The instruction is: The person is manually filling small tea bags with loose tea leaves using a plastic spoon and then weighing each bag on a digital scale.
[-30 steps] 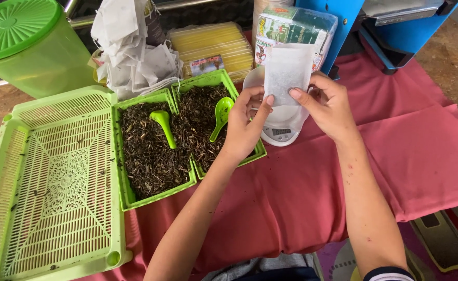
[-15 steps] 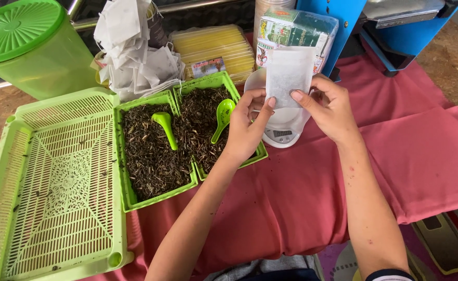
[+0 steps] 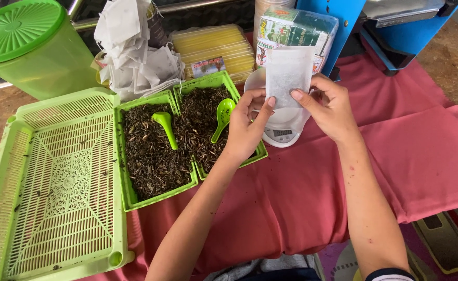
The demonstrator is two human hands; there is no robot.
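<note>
In the head view, your left hand [image 3: 249,127] and right hand [image 3: 329,106] both pinch the lower edge of a white paper filter bag [image 3: 288,75], thumbs and fingertips closed on it from either side. You hold the bag upright above a small white digital scale [image 3: 281,132], which sits near the middle of the bench, toward its far edge, on the red cloth [image 3: 302,208] that covers the bench.

Just left of your left hand stand two small green trays of dried tea leaves, side by side and touching. The nearer tray [image 3: 242,161] holds a green scoop [image 3: 222,117]; the farther-left tray [image 3: 127,192] holds a second green scoop [image 3: 164,126]. A large green slotted basket tray [image 3: 57,182] lies at the left edge of the bench, with loose leaf bits in it.

Along the far edge you see a green lidded bucket [image 3: 28,44], a heap of white paper bags [image 3: 132,52], a yellow packet [image 3: 213,47] and a wrapped box [image 3: 296,28] behind the filter bag.
</note>
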